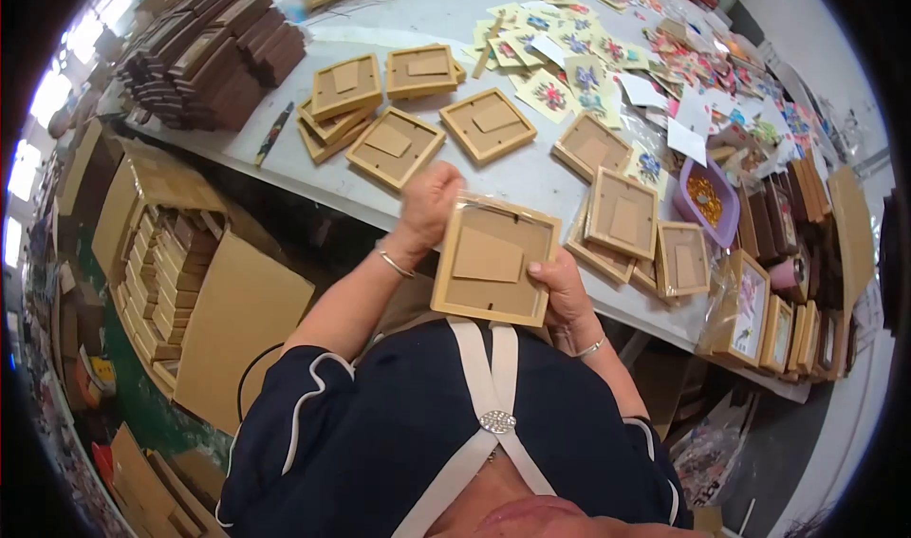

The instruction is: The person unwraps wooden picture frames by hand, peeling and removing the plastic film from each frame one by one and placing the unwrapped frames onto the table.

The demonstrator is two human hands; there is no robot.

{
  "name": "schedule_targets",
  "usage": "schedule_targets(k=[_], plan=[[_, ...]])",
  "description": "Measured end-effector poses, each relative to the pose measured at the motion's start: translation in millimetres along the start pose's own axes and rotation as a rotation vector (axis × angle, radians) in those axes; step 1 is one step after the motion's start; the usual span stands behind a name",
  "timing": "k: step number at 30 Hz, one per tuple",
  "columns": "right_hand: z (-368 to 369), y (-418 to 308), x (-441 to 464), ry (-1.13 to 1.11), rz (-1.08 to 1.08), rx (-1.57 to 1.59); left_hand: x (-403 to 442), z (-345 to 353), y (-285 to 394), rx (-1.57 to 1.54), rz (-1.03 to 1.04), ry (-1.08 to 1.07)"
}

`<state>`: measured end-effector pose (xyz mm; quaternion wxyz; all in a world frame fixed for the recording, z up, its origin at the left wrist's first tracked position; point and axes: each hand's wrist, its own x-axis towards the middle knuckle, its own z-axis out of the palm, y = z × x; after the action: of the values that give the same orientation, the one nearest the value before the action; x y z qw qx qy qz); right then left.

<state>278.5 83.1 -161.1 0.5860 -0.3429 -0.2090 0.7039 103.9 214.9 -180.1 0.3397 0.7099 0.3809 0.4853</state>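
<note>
1. Item held: a square, light-wood picture frame with a tan backing board and flap (pixel 489 258), back side up. It is in front of the chest, at the near edge of the white table (pixel 531 182).
2. Right hand (pixel 567 289): clamped on the frame's right-hand side, thumb over the border, fingers behind.
3. Left hand (pixel 432 201): fingers curled together at the frame's upper left corner. Whether they pinch anything cannot be told (the hand is slightly blurred).
4. Left group: similar light-wood frames (pixel 346 87), some stacked, others flat. The nearest one lies close to the table edge, just beside the left hand.
5. Right group: a pile of light-wood frames (pixel 622 213), overlapping at uneven angles, some close to the near edge. A purple plastic bowl with golden contents (pixel 728 201) stands just beyond.
6. Open room: white tabletop shows between the two groups, beyond the held frame, and around the slim dark tool (pixel 275 133) at left.
7. Boundaries: tall dark-brown stacks (pixel 204 59) stand at far left; colourful printed cards (pixel 588 73) spread across the far right. An open cardboard box (pixel 242 329) sits below table level at left.
</note>
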Motion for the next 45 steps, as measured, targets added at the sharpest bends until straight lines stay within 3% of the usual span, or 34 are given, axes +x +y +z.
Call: schedule_targets(k=[1, 4, 6, 9, 11, 13, 16, 18, 22, 26, 28, 29, 31, 37, 39, 41, 45], plan=[[2.4, 0.2, 0.2, 0.002, 0.020, 0.041, -0.3, 5.8, -4.2, -0.235, -0.176, -0.077], [0.3, 0.8, -1.7, 0.008, 0.014, 0.010, 6.9, 8.4, 0.7, -0.208, -0.097, -0.104], [-2.1, 4.5, -4.8, 0.045, 0.019, -0.006, 9.5, 5.5, 1.7, 0.213, 0.185, -0.024], [-4.6, 6.9, -5.7, 0.051, -0.008, 0.005, 12.2, 6.8, 6.8, 0.280, 0.337, 0.018], [-6.4, 4.4, -3.1, 0.053, -0.055, 0.015, 15.8, 7.3, 7.0, 0.005, -0.092, -0.238], [-7.0, 2.2, 0.9, 0.096, -0.130, 0.007, 11.5, -0.1, 15.2, -0.479, -0.479, -0.294], [-8.0, 2.4, 5.8, 0.201, -0.333, -0.009, -8.0, -13.1, 35.3, -0.648, -0.532, -0.333], [-14.5, 2.7, 6.7, 0.212, -0.332, -0.078, -22.1, -2.9, 52.6, -0.591, -0.433, -0.280], [-18.6, 4.6, 13.9, 0.186, -0.290, -0.275, -20.5, -16.0, 52.5, -0.585, -0.476, -0.298], [6.5, -33.2, 14.9, 0.216, -0.809, -1.143, -15.1, -32.5, 62.7, -0.080, -0.221, -0.491], [15.6, -38.1, 15.4, 0.138, -0.570, -1.234, -12.7, -34.6, 75.8, 0.210, -0.131, -0.670], [19.6, -42.4, 14.4, 0.103, -0.581, -1.220, -14.0, -32.9, 78.1, 0.331, 0.006, -0.699], [23.1, -46.2, 20.3, -0.045, 0.019, -1.069, -19.8, -37.3, 84.8, 0.463, 0.013, -0.825], [5.0, -28.2, 20.5, 0.049, -0.066, -0.394, -33.2, -38.4, 82.0, 0.387, 0.272, -0.787], [20.6, -31.3, 11.3, 0.151, -0.250, -0.885, -33.2, -46.0, 86.0, 0.328, 0.359, -0.737], [18.1, -29.9, 1.8, 0.115, -0.394, -1.159, -34.0, -46.8, 86.0, 0.353, 0.380, -0.750], [-15.9, -27.2, -9.7, 0.148, -0.416, -1.192, -34.4, -44.4, 80.5, 0.319, 0.441, -0.731]])
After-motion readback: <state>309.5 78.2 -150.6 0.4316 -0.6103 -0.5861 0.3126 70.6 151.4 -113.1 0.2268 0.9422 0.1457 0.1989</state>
